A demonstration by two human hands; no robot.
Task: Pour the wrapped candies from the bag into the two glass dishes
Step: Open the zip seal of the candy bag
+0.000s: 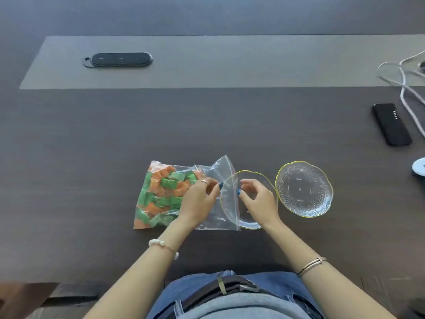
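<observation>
A clear zip bag lies on the dark table, its left part full of green and orange wrapped candies. Its mouth end, on the right, overlaps the nearer glass dish, which has a yellow rim. A second, empty glass dish sits just to the right of the first. My left hand rests on the bag and pinches its top near the zip. My right hand is over the nearer dish, its fingertips pinching the zip edge of the bag.
A black phone lies at the right, with white cables behind it. A black oval device sits on the grey strip at the back left. A white round object shows at the right edge. The table's near edge is at my waist.
</observation>
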